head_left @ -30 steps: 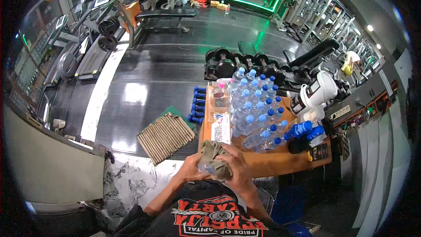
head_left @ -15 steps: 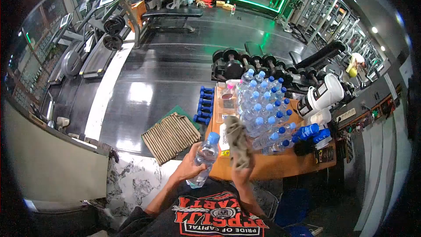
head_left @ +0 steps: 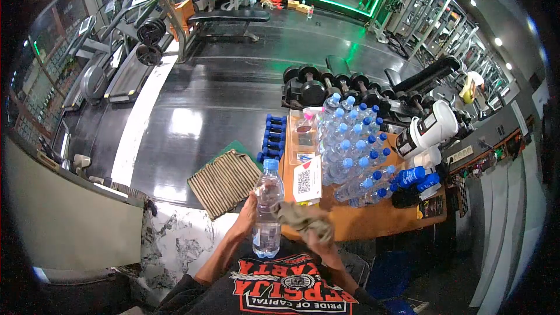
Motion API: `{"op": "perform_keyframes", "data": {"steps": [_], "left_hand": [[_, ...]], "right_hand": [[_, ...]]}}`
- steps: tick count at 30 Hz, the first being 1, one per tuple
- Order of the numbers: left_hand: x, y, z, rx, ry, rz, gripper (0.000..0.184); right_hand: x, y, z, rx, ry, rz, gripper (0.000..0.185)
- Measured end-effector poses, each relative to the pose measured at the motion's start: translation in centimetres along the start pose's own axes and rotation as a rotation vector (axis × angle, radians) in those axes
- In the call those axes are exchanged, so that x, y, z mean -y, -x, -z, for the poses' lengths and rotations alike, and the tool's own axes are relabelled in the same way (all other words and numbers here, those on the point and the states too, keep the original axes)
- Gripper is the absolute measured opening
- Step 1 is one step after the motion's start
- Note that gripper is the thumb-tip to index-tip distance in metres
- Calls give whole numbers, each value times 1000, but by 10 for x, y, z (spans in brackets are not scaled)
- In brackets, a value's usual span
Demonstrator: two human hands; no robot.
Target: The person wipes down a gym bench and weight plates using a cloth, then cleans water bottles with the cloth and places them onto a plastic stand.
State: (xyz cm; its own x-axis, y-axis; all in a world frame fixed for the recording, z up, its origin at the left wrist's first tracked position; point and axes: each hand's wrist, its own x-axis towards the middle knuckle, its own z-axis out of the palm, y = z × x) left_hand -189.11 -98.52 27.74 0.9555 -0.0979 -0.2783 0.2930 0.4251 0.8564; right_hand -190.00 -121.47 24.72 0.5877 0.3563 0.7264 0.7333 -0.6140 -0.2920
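A clear water bottle [head_left: 268, 204] with a light blue cap is in the air in front of the person's dark printed shirt [head_left: 291, 286], its cap end pointing away from the shirt. The left grip [head_left: 251, 213] is wrapped around the bottle's left side, pinching it by the middle. At the bottle's right side, the right grip [head_left: 322, 244] is closed on a bunched olive cloth [head_left: 303, 220]; that hand is blurred, and whether the cloth touches the plastic cannot be told. Just right of the bottle, a white card [head_left: 307, 179] with a printed code lies on the wooden worktop [head_left: 361, 224]. Farther right of the bottle, many blue-capped bottles [head_left: 350, 149] stand close together in rows, with white buckets [head_left: 429, 128] beyond them. Left of the bottle, a folded striped cloth [head_left: 224, 184] lies over a green mat [head_left: 246, 153] on the dark floor [head_left: 204, 99]. Beyond the bottle's cap are small blue dumbbells [head_left: 273, 137], and farther off, to the right of it, black dumbbells [head_left: 312, 90].
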Motion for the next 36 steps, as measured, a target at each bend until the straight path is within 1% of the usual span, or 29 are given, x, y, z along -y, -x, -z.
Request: {"op": "perform_keyframes", "data": {"steps": [1, 2, 3, 4, 6, 7, 8, 9, 12, 13, 14, 15, 16, 17, 18, 19, 20, 21, 22, 24, 25, 26, 28, 29, 30, 32, 33, 34, 36], "left_hand": [[1, -1, 2, 85, 14, 53, 79], [1, -3, 2, 171, 28, 105, 86], [-3, -2, -2, 175, 30, 108, 86], [-9, 1, -9, 198, 0, 117, 83], [-4, -1, -17, 229, -32, 129, 80], [10, -6, -16, 174, 52, 104, 73], [18, -7, -17, 118, 135, 76, 66], [21, -8, -24, -57, 203, 59, 69], [21, -13, -9, 17, 296, 74, 72], [14, -14, -1, 377, 690, 53, 72], [13, -9, -3, 378, 692, 52, 72], [-23, 10, -27, 177, 426, 155, 71], [-42, 22, -41, -26, 158, 253, 70], [-27, 16, -36, 2, 117, 155, 67], [-16, 13, -32, -1, 119, 155, 67], [-6, 12, -29, 59, 76, 166, 65], [3, 11, -25, 120, 32, 176, 62], [12, 11, -22, 148, 74, 173, 56], [16, 11, -23, 151, 73, 173, 56], [20, 11, -28, 81, 155, 114, 52], [-9, 25, -45, 22, 198, 120, 50], [-7, 25, -42, 17, 200, 115, 50], [7, 22, -23, 112, -100, -125, 54], [40, 5, 4, 403, 599, 114, 61], [23, 14, -5, 402, 598, 114, 61], [-25, 39, -37, 4, 76, 271, 71], [-16, 37, -38, -3, 56, 223, 75], [-5, 34, -33, -2, 56, 228, 75], [6, 32, -27, 173, 122, 279, 76]], "right_hand": [[0, -3, 2, 3, 2, -2, 33], [-3, -9, 2, -69, -175, -407, 28], [4, -36, 9, -145, -350, -814, 28], [10, -56, 12, -148, -345, -817, 28], [21, -91, 15, -110, -821, -795, 29], [28, -110, 17, -50, -591, -471, 33], [34, -122, 16, 11, -358, -148, 41], [39, -114, 13, 24, -281, -88, 44], [39, -90, 17, 189, -353, 78, 38], [39, -84, 22, 191, -353, 77, 38], [38, -80, 26, 222, -466, 21, 38], [36, -78, 29, 252, -578, -34, 39], [35, -78, 31, 255, -578, -33, 39], [33, -78, 32, 128, -605, -116, 40], [31, -77, 33, 1, -628, -199, 41], [28, -76, 34, -128, -649, -284, 43], [6, -48, 17, -131, -728, -402, 32], [18, -81, 28, -101, -533, -286, 34], [31, -114, 37, -72, -336, -172, 36], [33, -113, 30, 95, -345, -32, 38], [47, -112, 27, 34, -331, -19, 36], [48, -102, 27, 36, -336, -14, 36], [46, -81, 24, 174, -369, 129, 34], [51, -79, 31, 263, -446, 113, 29], [49, -72, 31, 262, -447, 113, 29], [38, -59, 30, 216, -629, -45, 29], [32, -62, 33, 119, -823, -139, 31], [30, -64, 32, 119, -822, -144, 31], [26, -70, 30, 42, -699, -275, 31]]}}
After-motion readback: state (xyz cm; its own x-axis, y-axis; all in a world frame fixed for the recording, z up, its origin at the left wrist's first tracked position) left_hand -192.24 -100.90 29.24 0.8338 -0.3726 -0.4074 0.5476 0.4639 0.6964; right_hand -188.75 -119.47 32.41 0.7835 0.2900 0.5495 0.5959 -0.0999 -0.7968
